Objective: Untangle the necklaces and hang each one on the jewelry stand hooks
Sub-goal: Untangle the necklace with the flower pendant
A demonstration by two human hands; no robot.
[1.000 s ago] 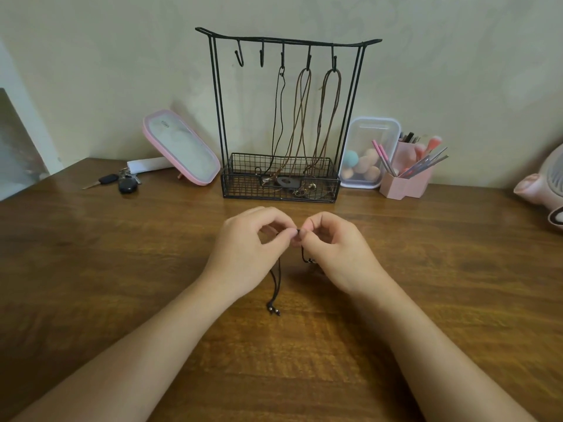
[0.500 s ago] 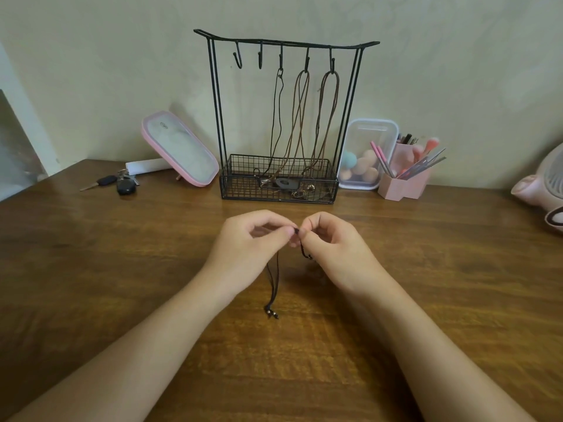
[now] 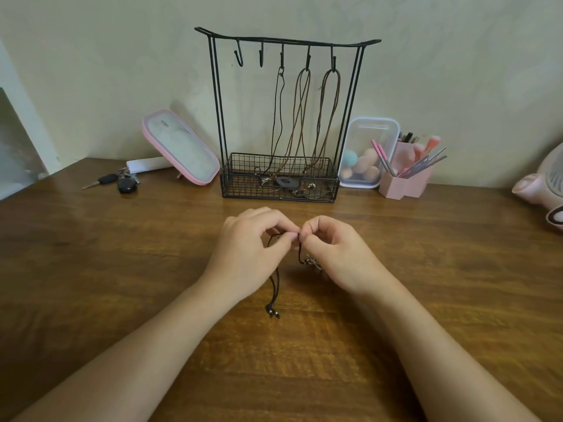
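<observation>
While left grip [image 3: 246, 257] and right grip [image 3: 341, 254] pinch the black necklace [image 3: 275, 284], close together
Table [image 3: 122, 269] spreads wide either side; jewelry stand [image 3: 243, 187] beyond them, apart

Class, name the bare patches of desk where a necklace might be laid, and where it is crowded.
The desk is bare left of the left hand, in front of the keys, and right of the right hand, before the pink holder. The back edge around the stand is crowded.

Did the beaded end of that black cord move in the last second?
No. The black cord has its beaded end just as far in front of the jewelry stand.
</observation>
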